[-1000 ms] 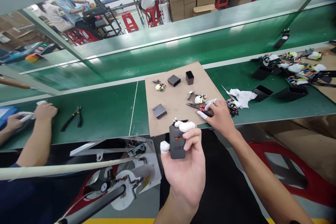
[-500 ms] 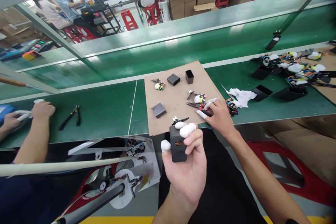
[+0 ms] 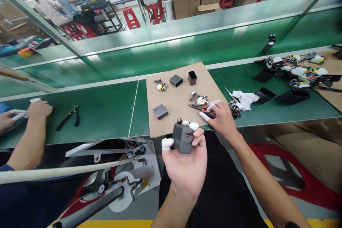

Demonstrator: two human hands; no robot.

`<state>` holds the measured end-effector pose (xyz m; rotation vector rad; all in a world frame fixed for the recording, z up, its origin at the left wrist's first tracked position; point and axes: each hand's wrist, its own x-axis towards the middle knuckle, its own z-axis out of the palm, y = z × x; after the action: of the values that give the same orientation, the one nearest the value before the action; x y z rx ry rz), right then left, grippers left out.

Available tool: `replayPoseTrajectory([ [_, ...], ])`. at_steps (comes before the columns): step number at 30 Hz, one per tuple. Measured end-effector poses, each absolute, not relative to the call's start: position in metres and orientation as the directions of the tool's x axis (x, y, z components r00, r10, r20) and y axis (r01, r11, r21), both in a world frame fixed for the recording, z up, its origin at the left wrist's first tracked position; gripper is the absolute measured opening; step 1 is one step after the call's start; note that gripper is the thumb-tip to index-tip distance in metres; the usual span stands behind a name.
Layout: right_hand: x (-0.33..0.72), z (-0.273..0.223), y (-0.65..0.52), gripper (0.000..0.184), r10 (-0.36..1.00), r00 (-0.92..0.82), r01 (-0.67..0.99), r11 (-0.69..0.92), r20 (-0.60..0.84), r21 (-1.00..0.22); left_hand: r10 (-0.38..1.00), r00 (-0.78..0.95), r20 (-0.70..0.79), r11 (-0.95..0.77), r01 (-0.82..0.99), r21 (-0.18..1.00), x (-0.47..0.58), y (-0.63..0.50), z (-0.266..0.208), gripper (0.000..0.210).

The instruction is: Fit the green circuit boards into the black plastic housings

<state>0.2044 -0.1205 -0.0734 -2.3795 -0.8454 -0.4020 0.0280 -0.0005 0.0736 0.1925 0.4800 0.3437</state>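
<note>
My left hand (image 3: 184,165) holds a dark grey charger (image 3: 182,138) upright in front of the bench edge, fingers closed around it. Metal prongs show at its top and a port on its side. White finger cots cover several of my fingertips. On the cardboard sheet (image 3: 160,128), my right hand (image 3: 223,118) has its fingers around the handles of needle-nose pliers (image 3: 197,107). Just beyond the pliers lies a small circuit board (image 3: 202,100) with a white blob on it. Another circuit board (image 3: 162,87) and grey casings (image 3: 160,112) rest on the same sheet.
Right of my hand lie a crumpled white cloth (image 3: 245,99), open black casings (image 3: 294,96) and a heap of circuit boards (image 3: 301,73). Black-handled pliers (image 3: 68,117) lie to the left, near a co-worker's hands (image 3: 39,110). Below the bench, a metal pipe (image 3: 93,208) juts out.
My left hand has turned and tilted the charger, so its side port now faces more to the right. My right hand stays at the pliers. The view has shifted slightly.
</note>
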Motion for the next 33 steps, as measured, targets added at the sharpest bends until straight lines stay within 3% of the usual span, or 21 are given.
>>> replayPoseTrajectory([
  [2, 0.205, -0.074, -0.121, 0.031, 0.474, 0.761, 0.644, -0.641, 0.444, -0.419, 0.497, 0.803, -0.329, 0.76, -0.22, 0.611, 0.035, 0.011, 0.048, 0.036],
  [3, 0.205, -0.074, -0.121, 0.031, 0.475, 0.763, 0.641, -0.643, 0.439, -0.418, 0.555, 0.799, -0.232, 0.574, -0.165, 0.802, 0.04, 0.021, 0.033, 0.037],
  [4, 0.205, -0.074, -0.121, 0.031, 0.477, 0.763, 0.641, -0.643, 0.436, -0.419, 0.638, 0.765, -0.091, 0.281, -0.121, 0.952, 0.044, 0.032, 0.018, 0.037],
  [5, 0.205, -0.073, -0.121, 0.031, 0.48, 0.762, 0.643, -0.64, 0.434, -0.421, 0.651, 0.757, 0.061, -0.057, -0.032, 0.998, 0.049, 0.045, 0.002, 0.04],
  [6, 0.205, -0.073, -0.121, 0.031, 0.483, 0.76, 0.646, -0.635, 0.435, -0.423, 0.614, 0.766, 0.19, -0.356, 0.055, 0.933, 0.053, 0.058, -0.012, 0.042],
  [9, 0.204, -0.072, -0.121, 0.03, 0.482, 0.755, 0.653, -0.621, 0.445, -0.434, 0.537, 0.799, 0.271, -0.538, 0.076, 0.84, 0.063, 0.094, -0.041, 0.043],
  [16, 0.204, -0.073, -0.121, 0.03, 0.477, 0.75, 0.657, -0.616, 0.458, -0.434, 0.51, 0.739, 0.44, -0.676, 0.028, 0.736, 0.062, 0.11, -0.06, 0.045],
  [23, 0.203, -0.07, -0.119, 0.031, 0.474, 0.749, 0.658, -0.614, 0.463, -0.436, 0.497, 0.658, 0.565, -0.748, -0.005, 0.663, 0.054, 0.11, -0.071, 0.028],
  [28, 0.204, -0.071, -0.121, 0.029, 0.477, 0.755, 0.653, -0.608, 0.449, -0.451, 0.529, 0.636, 0.561, -0.731, 0.006, 0.683, 0.053, 0.111, -0.076, 0.024],
  [33, 0.204, -0.07, -0.12, 0.029, 0.469, 0.758, 0.649, -0.612, 0.453, -0.452, 0.608, 0.638, 0.472, -0.626, 0.019, 0.779, 0.053, 0.114, -0.071, 0.03],
])
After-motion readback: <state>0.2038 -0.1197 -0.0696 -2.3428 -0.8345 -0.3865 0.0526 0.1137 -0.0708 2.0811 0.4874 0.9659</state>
